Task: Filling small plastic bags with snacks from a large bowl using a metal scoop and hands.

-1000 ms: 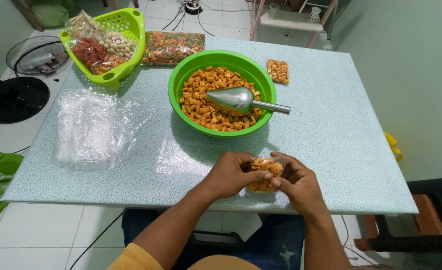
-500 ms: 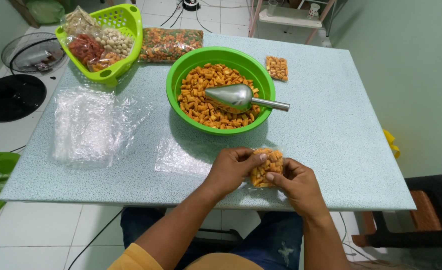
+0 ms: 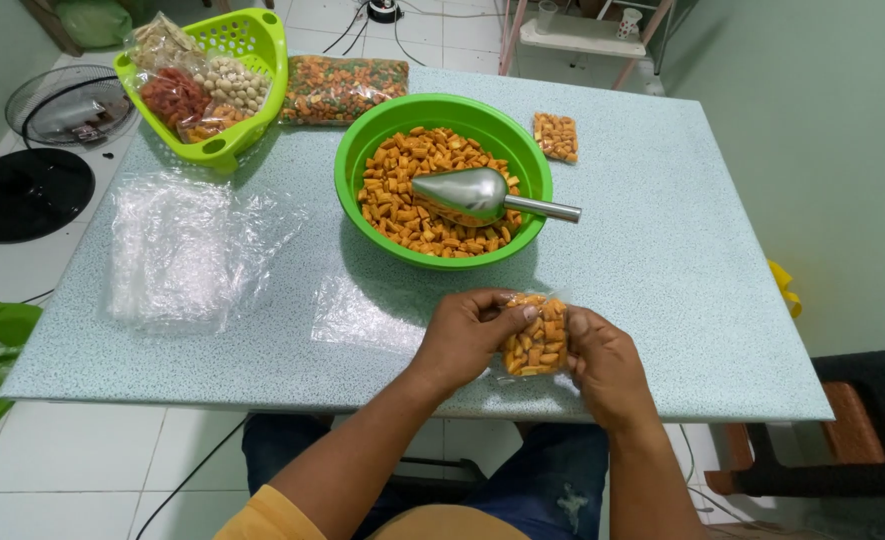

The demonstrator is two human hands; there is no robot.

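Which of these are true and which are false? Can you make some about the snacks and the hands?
1. Both hands, left hand and right hand, hold a small bag of orange snacks. True.
2. The metal scoop lies in the green bowl. True.
3. The green bowl is empty. False: it holds orange snacks.
4. The green basket is beside the person's right hand. False: it sits at the table's far left corner.

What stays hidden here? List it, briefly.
- Head view: whether the small bag of snacks is sealed; the left hand and right hand cover its edges.
- Head view: how deep the snacks lie in the green bowl; the metal scoop and the top layer cover them.
- Head view: how many clear bags are stacked; the see-through layers blend.
- Head view: the fan, cut off by the left edge.
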